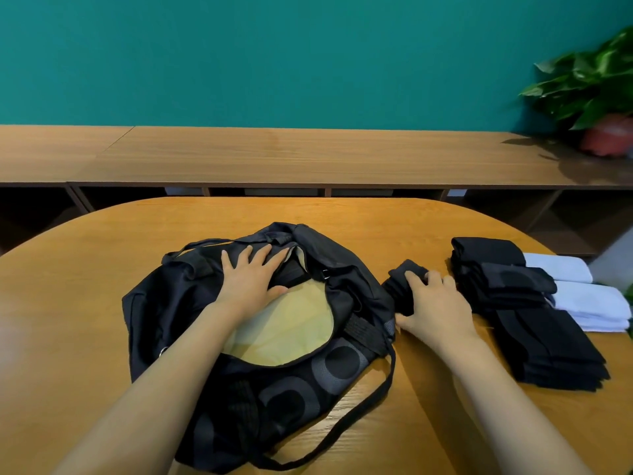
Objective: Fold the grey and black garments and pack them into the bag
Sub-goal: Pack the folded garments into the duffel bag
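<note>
Garments, black, sit stacked (534,313) right of the bag (294,337) on the desk (85,303); our left hand (251,281) presses flat holding its mouth open, our right hand (433,303) grips one folded piece (402,286). We judge packing underway: next, lift it into the opening.

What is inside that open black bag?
Pale yellow lining shows in the bag. The left hand presses something dark at its far end; whether that is a garment is unclear, and anything beneath is covered.

Left hand (251,279): lay palm down, fingers straight and spread, pressed flat on the bag (185,303); bare forearm extended from lower left.
Right hand (433,303): palm down, fingers curled round a folded black garment (404,281); bare forearm extended from lower right.
</note>
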Motion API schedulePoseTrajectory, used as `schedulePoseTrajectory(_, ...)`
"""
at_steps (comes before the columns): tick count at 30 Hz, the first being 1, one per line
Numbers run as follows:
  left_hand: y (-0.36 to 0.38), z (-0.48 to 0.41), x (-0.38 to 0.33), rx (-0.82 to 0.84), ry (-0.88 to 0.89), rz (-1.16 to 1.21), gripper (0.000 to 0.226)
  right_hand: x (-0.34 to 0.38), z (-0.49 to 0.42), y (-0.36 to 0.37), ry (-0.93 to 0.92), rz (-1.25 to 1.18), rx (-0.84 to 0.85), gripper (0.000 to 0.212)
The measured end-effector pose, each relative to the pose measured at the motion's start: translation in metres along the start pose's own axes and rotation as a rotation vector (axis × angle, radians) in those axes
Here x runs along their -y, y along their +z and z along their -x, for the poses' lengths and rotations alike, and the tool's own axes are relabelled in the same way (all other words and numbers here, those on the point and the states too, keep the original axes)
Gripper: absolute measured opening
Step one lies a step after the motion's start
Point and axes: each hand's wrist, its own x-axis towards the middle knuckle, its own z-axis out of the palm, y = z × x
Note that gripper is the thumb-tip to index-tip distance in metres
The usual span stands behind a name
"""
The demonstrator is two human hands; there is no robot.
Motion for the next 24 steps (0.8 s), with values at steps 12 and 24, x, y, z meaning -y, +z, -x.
schedulePoseTrajectory(12,-0.002,0.002,-0.002,0.029,-0.004,0.027,0.075,-0.013,0.011,0.018,0.043,-0.277,0.165,0.106)
schedulePoseTrajectory(24,-0.023,0.052,-0.002,-0.038,0.064,0.303,0.068,-0.006,0.011,0.02,0.115,-0.46,-0.064,0.086)
